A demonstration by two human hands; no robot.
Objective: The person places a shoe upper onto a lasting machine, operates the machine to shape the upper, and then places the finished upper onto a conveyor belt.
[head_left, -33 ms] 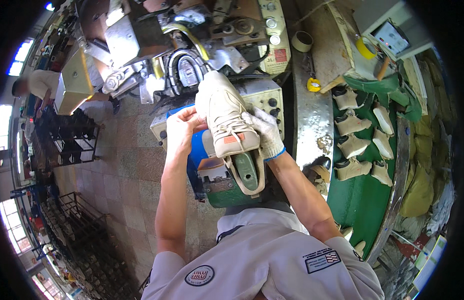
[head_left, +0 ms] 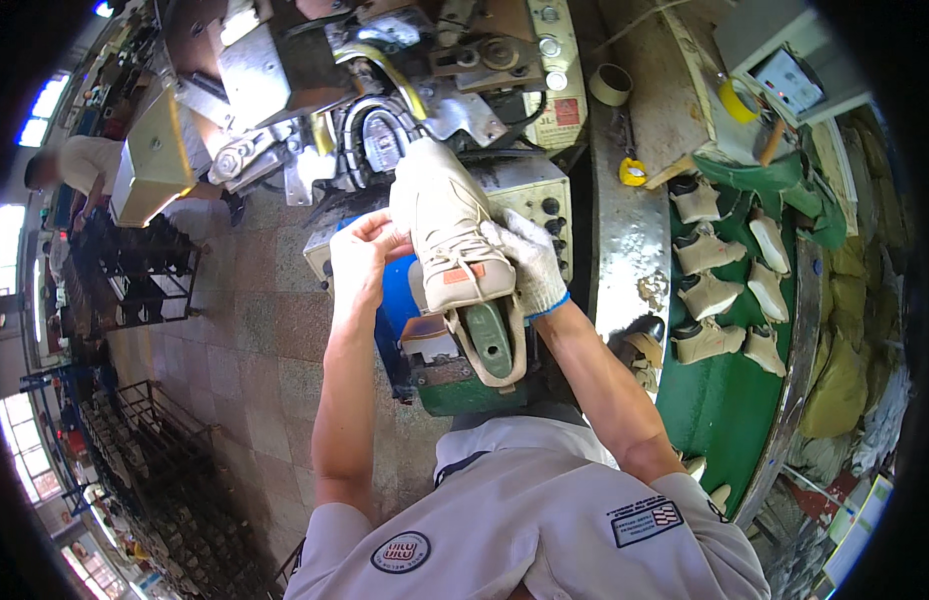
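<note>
I hold a beige lace-up shoe upper stretched over a green last, toe pointing away from me toward a grey metal machine. My bare left hand grips its left side near the laces. On the opposite side my right hand, in a white knit glove with a blue cuff, clasps the shoe. The heel end with the green last opening faces me, above a green machine base.
A green conveyor on my right carries several beige shoe uppers. Tape rolls and a small control box lie on the metal bench. Black wire racks stand left, where another person works.
</note>
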